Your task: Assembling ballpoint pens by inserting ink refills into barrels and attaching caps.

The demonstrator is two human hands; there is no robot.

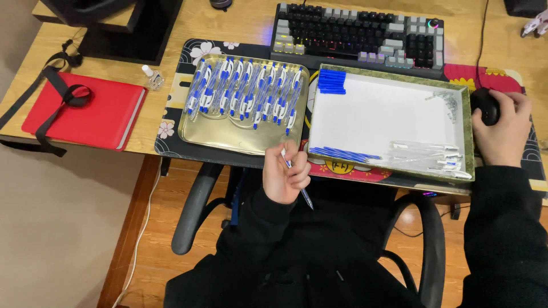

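The left hand (283,178) holds a blue pen (297,179) in closed fingers, at six o'clock of the gold tray (245,140). The right hand (502,131) covers a black mouse (484,105) at three o'clock.

1. The table (240,20) is light wood with a fine grain.
2. The desk mat (177,80) is black with pale flowers; its right end is red with yellow.
3. The left tray (228,137) is shiny gold, and its pens (245,91) are clear and white with blue clips.
4. The right tray (469,122) has a mottled green rim and a white floor.
5. In it lie blue pen refills (332,81), more blue refills (345,154), and clear barrels (425,151).
6. The keyboard (357,31) is black and grey with rainbow backlight.
7. The notebook (85,111) is red, with a black strap (54,80) across it.
8. The mouse (484,105) is black.
9. The sleeves (502,228) are black.
10. The pen (297,179) in the left hand (283,177) is white and blue.
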